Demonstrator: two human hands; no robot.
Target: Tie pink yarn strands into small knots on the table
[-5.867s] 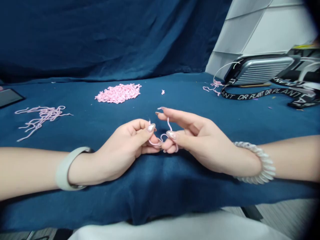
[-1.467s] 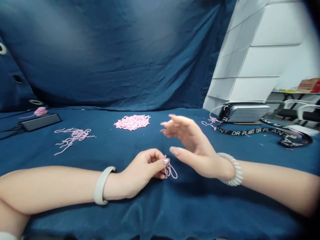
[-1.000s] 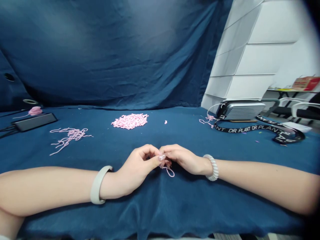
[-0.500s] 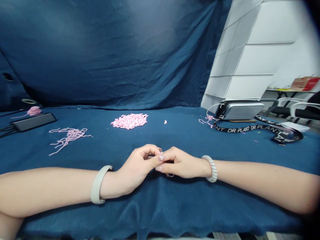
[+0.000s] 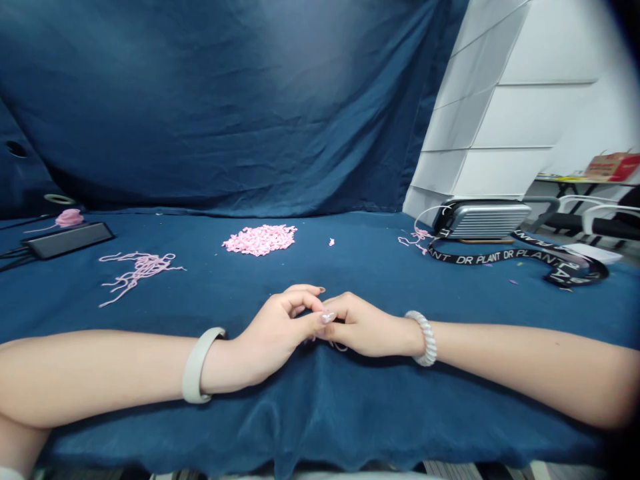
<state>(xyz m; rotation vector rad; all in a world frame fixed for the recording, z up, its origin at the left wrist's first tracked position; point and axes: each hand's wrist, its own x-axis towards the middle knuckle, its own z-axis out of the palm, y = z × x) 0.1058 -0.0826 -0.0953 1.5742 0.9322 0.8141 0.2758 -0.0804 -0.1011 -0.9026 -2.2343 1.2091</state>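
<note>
My left hand (image 5: 277,340) and my right hand (image 5: 370,328) meet fingertip to fingertip low over the front of the table. Both are closed in a pinch around a thin piece of pink yarn (image 5: 341,347). A small loop of it shows below the right fingers; the rest is hidden by the fingers. The left thumb lies over the right fingertips. Beyond the hands sits a heap of small pink yarn knots (image 5: 260,240), with a single knot (image 5: 331,242) to its right. Loose lengths of pink yarn (image 5: 143,269) lie to the left.
A blue cloth (image 5: 225,427) covers the table. At the far left are a pink yarn ball (image 5: 69,217) and a dark box with cables (image 5: 70,240). On the right stand a ribbed silver case (image 5: 490,220), a black lettered strap (image 5: 480,259) and more pink yarn (image 5: 419,235).
The left thumb has slid slightly right over the right fingertips, and the left index finger has lifted and straightened. The right thumb tip is now covered. Forearms stay nearly in place.
</note>
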